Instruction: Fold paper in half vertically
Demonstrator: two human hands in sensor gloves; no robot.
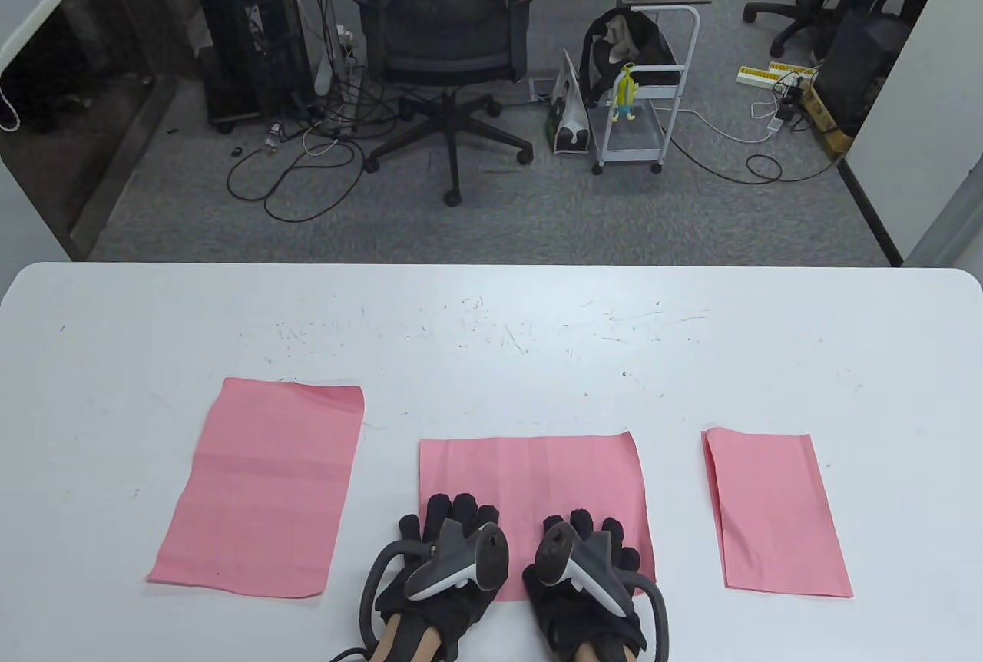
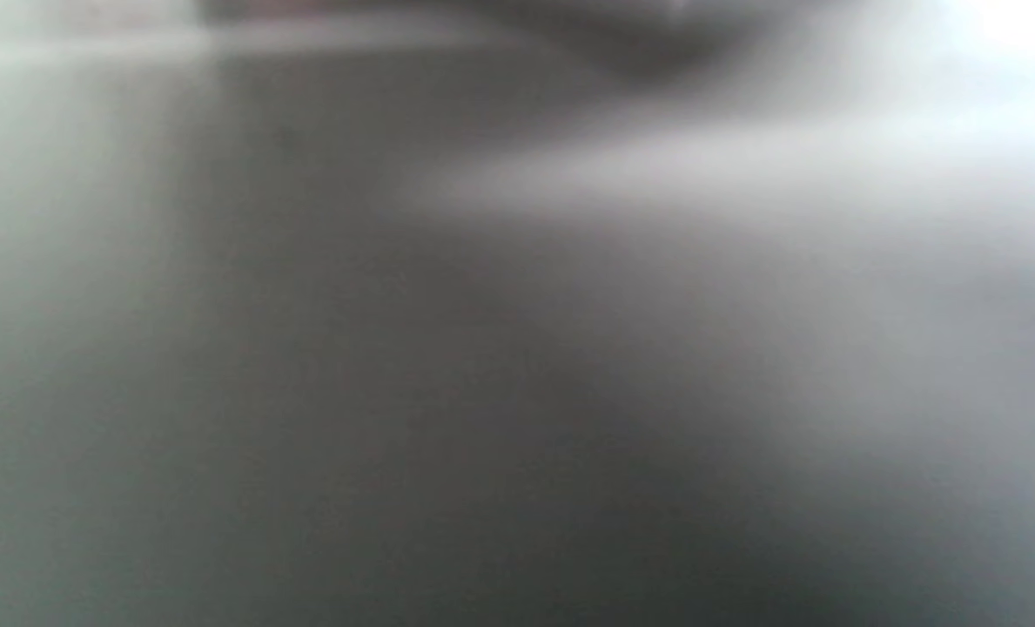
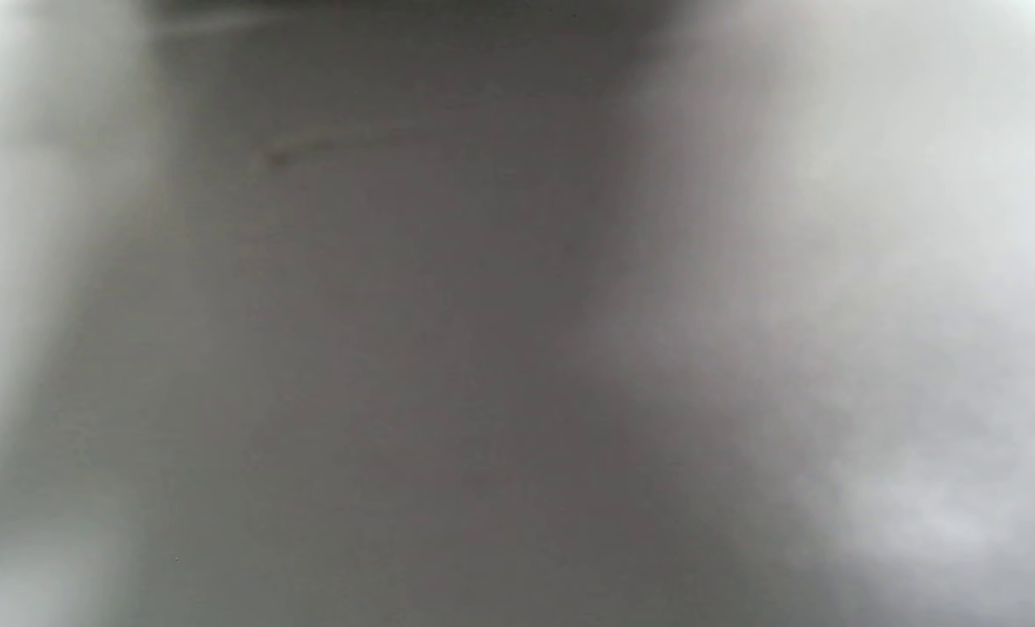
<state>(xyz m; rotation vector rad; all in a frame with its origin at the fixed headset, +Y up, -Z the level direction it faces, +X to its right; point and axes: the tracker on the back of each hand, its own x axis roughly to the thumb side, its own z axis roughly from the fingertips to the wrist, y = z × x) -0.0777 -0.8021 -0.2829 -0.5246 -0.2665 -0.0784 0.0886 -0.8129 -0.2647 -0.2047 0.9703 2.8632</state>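
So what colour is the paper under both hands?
Pink, seen best in the table view: the middle paper.

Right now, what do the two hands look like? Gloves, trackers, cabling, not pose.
Both the left hand and the right hand wear black fabric gloves covering the fingers. Each carries a tracker strapped to its back: grey-and-black, controller-shaped, with a dark grey ring looping outward near the wrist. Bare skin shows at both wrists below the glove cuffs. A thin dark cable trails from the left wrist. Both wrist views are blurred.
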